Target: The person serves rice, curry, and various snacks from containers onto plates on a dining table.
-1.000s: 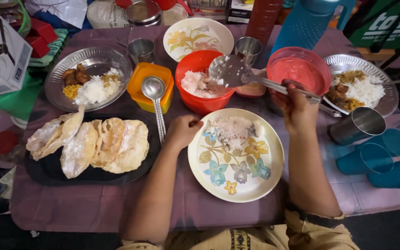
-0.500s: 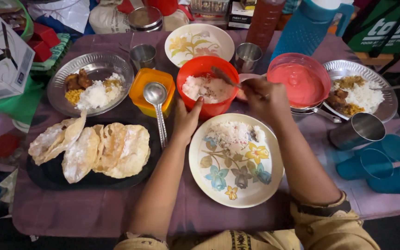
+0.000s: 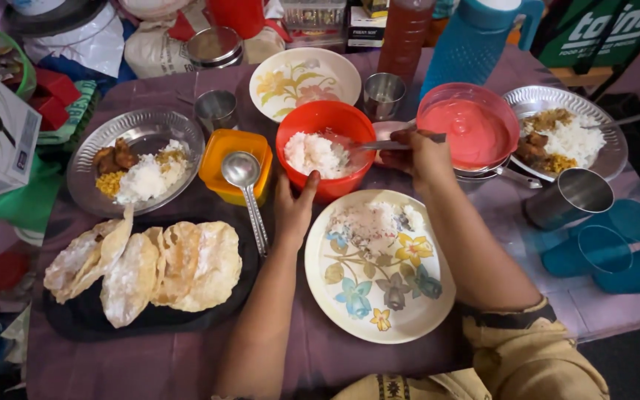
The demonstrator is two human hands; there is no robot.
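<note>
Table (image 3: pixel 187 355) crowded with dishes. Floral plate (image 3: pixel 379 296) nearest, some rice on its far edge. Red bowl (image 3: pixel 325 122) of rice just beyond, steadied by left hand (image 3: pixel 292 200) pressed open against its side. Right hand (image 3: pixel 420 152) closed around flat spoon (image 3: pixel 368 146), now dipped back into the rice, no longer lifted over the plate.

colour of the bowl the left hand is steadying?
Red-orange bowl, white rice inside; head view, the only one, shows it clearly.

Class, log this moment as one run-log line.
left hand: steadies red bowl | right hand: holds spoon in rice
</note>
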